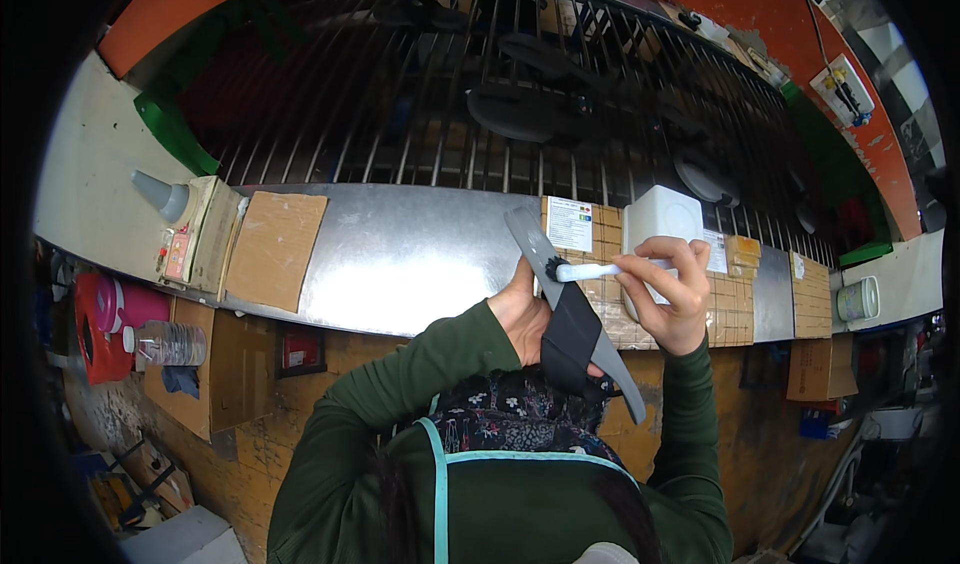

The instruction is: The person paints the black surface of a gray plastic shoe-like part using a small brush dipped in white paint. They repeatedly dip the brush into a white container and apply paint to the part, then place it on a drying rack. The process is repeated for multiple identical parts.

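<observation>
My left hand (522, 316) grips a sandal (572, 316) with a grey sole and a wide black strap, tilted in front of my body. Part of that hand is hidden behind the sandal. Between the fingers of my right hand (678, 292) is a brush (590, 272) with a white handle. Its dark bristles meet the sole's surface just above the strap. A white plastic container (665, 214) stands right behind my right hand, partly covered by it.
Beyond the metal worktop (420, 244) runs a bed of metal bars (440, 164) carrying several dark sandals (520, 114). Cardboard (275, 249) lies on the left, beside a grey cone (160, 196). A small tub (857, 300) stands far right. Below left are a clear bottle (172, 345) and a carton (240, 384).
</observation>
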